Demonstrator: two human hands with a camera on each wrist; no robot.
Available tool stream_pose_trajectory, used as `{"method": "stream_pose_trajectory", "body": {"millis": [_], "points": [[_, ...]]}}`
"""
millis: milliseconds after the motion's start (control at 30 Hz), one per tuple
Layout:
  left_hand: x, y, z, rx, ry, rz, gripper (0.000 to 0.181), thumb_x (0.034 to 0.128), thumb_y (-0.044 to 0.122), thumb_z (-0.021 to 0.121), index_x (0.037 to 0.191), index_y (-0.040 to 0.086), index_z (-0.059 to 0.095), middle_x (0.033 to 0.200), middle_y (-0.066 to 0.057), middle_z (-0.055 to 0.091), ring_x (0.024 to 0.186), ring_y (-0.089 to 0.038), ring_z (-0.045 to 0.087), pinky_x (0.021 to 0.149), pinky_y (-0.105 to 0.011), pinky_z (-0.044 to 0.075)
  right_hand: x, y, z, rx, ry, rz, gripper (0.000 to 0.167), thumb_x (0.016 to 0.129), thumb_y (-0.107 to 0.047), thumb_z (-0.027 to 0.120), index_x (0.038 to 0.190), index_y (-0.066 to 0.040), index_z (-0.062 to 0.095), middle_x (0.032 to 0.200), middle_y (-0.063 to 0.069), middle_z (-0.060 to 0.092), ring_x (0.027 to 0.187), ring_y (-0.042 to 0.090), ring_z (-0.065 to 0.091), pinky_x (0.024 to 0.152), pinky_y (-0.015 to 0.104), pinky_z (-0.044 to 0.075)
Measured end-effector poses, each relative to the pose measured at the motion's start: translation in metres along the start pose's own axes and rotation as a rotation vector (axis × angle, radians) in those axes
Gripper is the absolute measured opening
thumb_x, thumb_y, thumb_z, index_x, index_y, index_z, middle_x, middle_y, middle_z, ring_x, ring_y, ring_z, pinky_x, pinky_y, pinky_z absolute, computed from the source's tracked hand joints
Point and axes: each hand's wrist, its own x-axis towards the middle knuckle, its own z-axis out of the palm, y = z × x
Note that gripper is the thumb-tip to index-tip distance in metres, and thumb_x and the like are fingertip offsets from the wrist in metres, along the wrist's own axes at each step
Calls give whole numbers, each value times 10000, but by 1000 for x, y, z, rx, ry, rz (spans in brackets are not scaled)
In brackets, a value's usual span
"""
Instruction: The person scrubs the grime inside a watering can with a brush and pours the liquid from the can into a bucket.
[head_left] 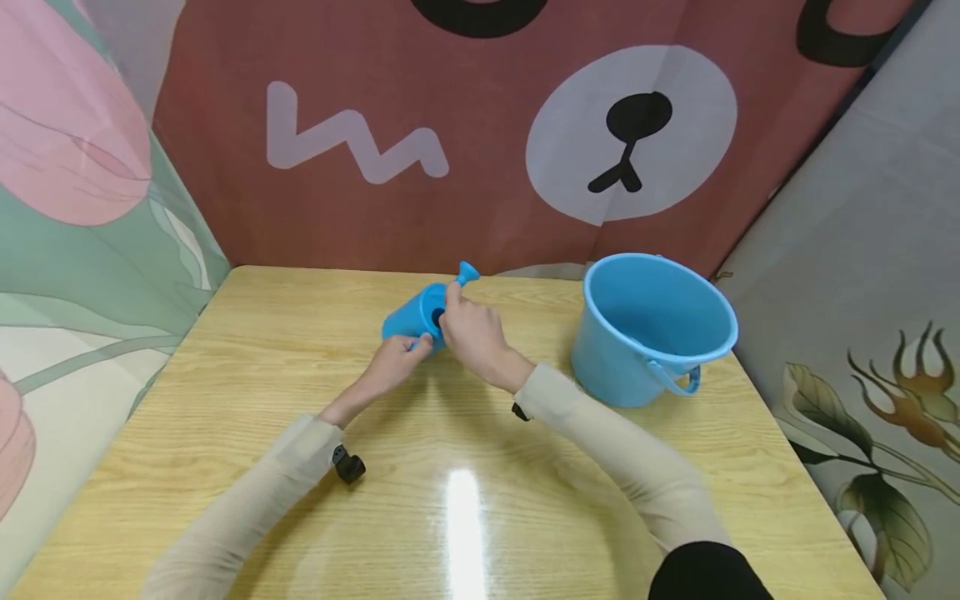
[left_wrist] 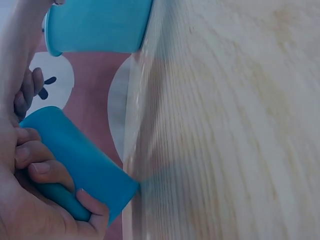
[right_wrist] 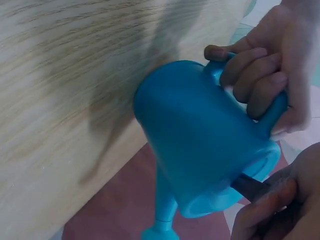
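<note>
A small blue watering can (head_left: 411, 318) is tilted above the wooden table, its open top facing my right hand. My left hand (head_left: 393, 364) holds it by the handle, with fingers curled round the handle (right_wrist: 274, 116) in the right wrist view. At the can's mouth, my right hand (head_left: 477, 335) pinches a dark, slim thing (right_wrist: 249, 187), whose end reaches in past the rim. Its kind cannot be told, as the fingers cover most of it. The can's spout ends in a flared sprinkler head (head_left: 468, 272) beyond the right hand.
A larger light-blue bucket (head_left: 617, 360) with a handle stands on the table (head_left: 300, 517) to the right of my hands. Behind the table's far edge hangs a brown cloth (head_left: 360, 225) with a printed animal face. Patterned cloths hang at both sides.
</note>
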Motion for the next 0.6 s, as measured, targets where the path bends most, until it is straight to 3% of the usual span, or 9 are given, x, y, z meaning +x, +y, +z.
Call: {"method": "stream_pose_trajectory", "body": {"millis": [200,400,600], "points": [[0,-3,-4,-15,6,-31,483,1041,268,432,582,130,374,509,61,308,451,-84,266,454,-235,254,7,3,-4,135,-106,-9,231,1000,-120,525,1124,50,431,529,-19,367,356,104,359,366,233,280],[0,0,-6,-10,-30,-35,479,1050,270,420,592,133,381,514,52,321,441,-65,275,459,-237,270,6,4,-22,151,-57,-24,223,977,-94,546,1148,34,483,524,-16,392,356,114,339,368,246,274],[-1,0,-8,-18,-52,-38,479,1057,247,400,593,128,388,523,41,320,437,-59,274,461,-239,270,1,3,-12,101,-57,-57,254,983,-83,514,1187,68,510,569,-17,423,378,103,375,376,246,310]]}}
